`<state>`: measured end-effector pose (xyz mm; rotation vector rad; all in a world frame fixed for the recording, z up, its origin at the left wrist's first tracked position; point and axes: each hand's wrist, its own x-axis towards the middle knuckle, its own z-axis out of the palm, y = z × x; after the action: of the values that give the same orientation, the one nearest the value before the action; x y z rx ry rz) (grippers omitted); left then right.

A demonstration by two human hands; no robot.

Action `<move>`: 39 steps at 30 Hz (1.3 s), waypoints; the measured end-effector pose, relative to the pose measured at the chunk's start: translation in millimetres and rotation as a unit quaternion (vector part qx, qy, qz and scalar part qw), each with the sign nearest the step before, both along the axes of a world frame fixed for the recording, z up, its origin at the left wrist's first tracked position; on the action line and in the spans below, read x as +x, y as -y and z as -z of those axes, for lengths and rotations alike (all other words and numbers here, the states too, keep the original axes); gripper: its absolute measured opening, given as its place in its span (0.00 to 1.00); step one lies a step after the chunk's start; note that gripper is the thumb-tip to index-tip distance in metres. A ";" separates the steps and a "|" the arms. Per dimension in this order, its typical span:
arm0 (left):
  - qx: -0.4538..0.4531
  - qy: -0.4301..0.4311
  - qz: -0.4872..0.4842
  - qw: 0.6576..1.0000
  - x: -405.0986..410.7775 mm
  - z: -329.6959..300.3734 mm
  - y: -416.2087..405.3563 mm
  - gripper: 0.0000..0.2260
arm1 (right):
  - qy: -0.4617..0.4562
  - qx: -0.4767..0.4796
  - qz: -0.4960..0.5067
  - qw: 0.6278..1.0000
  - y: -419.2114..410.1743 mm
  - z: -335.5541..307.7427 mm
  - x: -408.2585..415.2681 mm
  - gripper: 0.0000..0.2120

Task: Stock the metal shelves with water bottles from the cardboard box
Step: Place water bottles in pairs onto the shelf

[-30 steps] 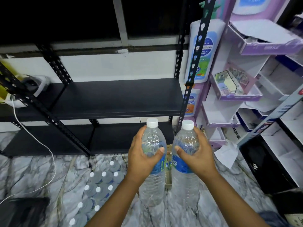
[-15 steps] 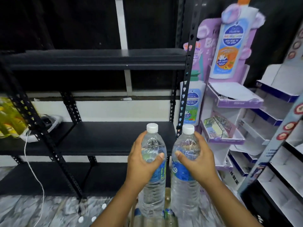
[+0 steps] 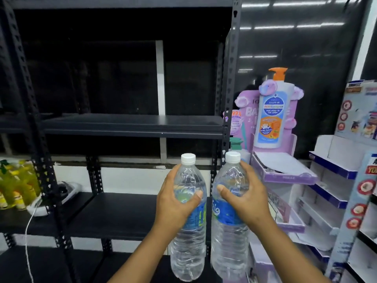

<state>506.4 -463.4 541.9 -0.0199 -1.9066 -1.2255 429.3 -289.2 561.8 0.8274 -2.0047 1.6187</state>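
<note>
Far left of the left hand: yellow bottles (image 3: 14, 184) on a neighbouring shelf, white cable (image 3: 28, 237) hanging down beside them, not task items. Left hand (image 3: 175, 203) clamped around the shoulder of the left water bottle (image 3: 189, 221), thumb across the front, bottle upright, white cap on, held in the air. Just beside it, nearly touching, the right water bottle (image 3: 229, 223), also upright and capped, right hand (image 3: 244, 201) wrapped tight around its upper half from the right side. Both bottles in front of the metal shelves (image 3: 132, 125), level with the gap between the middle board and the one above; neither rests on a board yet. Shelf boards behind and left of the hands look bare, no water bottles seen on any tier in view. Cardboard box not in view, so cannot tell how many bottles are left in it. Judgement: task early, first pair in hand, placing not done, nearly all stocking remains. Right of the right hand: purple display stand (image 3: 283, 174) with a big pump bottle cutout (image 3: 272, 111), then white display shelves (image 3: 330, 180), unrelated to the task.
</note>
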 end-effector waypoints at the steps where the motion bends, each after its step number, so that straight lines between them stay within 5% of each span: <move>1: -0.003 -0.008 -0.001 1.000 -3.0 -6.5 1.7 0.32 | -0.008 -0.003 0.001 1.000 1.9 -6.7 -2.2 0.36; 10: -0.027 -0.087 0.003 0.996 -51.2 -67.3 42.5 0.31 | -0.081 -0.016 0.008 0.997 44.2 -72.1 -40.4 0.40; 27: -0.099 -0.242 0.024 0.965 -170.8 -219.7 138.7 0.31 | -0.268 -0.111 0.047 0.956 147.1 -217.6 -152.0 0.32; 39: -0.111 -0.267 -0.011 0.957 -242.6 -280.4 148.6 0.30 | -0.265 -0.098 0.046 0.958 161.7 -277.0 -225.3 0.32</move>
<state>263.8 -612.0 822.2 -0.4074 -1.5456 -0.8701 204.0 -450.9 838.9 0.9536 -1.4617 1.3371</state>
